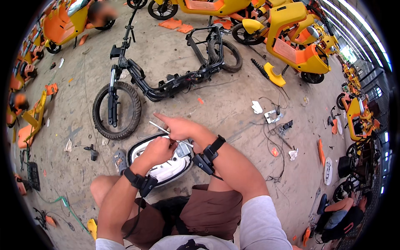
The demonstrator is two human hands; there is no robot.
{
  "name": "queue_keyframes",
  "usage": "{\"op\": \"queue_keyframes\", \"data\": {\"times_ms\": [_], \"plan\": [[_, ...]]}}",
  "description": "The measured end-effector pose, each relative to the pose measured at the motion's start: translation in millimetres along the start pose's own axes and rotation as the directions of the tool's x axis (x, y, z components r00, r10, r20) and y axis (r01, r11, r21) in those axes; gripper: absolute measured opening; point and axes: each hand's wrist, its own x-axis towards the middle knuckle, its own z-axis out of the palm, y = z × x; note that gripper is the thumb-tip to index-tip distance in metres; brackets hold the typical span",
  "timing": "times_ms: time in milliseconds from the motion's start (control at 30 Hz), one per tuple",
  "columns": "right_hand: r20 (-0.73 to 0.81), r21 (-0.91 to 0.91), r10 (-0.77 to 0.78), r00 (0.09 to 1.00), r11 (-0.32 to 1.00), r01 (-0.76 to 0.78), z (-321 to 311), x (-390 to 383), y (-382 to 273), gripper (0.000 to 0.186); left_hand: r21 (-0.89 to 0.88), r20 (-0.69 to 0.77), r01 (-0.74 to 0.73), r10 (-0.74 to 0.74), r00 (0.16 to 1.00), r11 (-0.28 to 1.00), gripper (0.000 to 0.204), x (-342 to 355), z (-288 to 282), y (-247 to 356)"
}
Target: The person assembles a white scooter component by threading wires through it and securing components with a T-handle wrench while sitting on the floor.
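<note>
My right hand (178, 128) grips a thin pale rod (155, 124), its index finger sticking out to the left. My left hand (159, 151) is closed just below it, thumb and fingers bent; what they hold is hidden. Both are over an oval white moulded part with a dark rim (164, 171), which lies in front of my bent legs. A silver metal piece (183, 151) sits at that part's right side, partly behind the rod and hands. A grey clog (120, 160) shows at the part's left.
A bare black scooter frame (166, 89) stands ahead. Yellow-orange scooters (293, 58) line the back and sides. Cables and a white device (273, 116) lie to the right, loose panels (31, 127) at left. Another person (339, 216) is low on the floor at lower right.
</note>
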Motion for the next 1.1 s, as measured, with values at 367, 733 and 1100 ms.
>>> {"op": "queue_keyframes", "data": {"times_ms": [367, 733, 1100], "plan": [[0.107, -0.228, 0.036, 0.994, 0.974, -0.011, -0.5, 7.4, 32.9, 0.053, 0.431, -0.389, -0.085, 0.271, 0.88, 0.898, 0.04, 4.4, 9.4, -16.3], [-0.392, -0.374, -0.004, 0.92, 0.915, -0.155, -9.6, 2.0, 11.3, 0.042, 0.209, -0.219, 0.237, -0.19, 0.957, 0.949, 0.04, 5.0, -0.7, -4.2], [0.251, -0.374, 0.124, 0.96, 0.927, -0.022, 2.2, -5.4, 5.7, 0.042, -0.149, -0.138, 0.426, -0.446, 0.884, 0.892, 0.032, 20.2, -5.2, -23.7]]}}
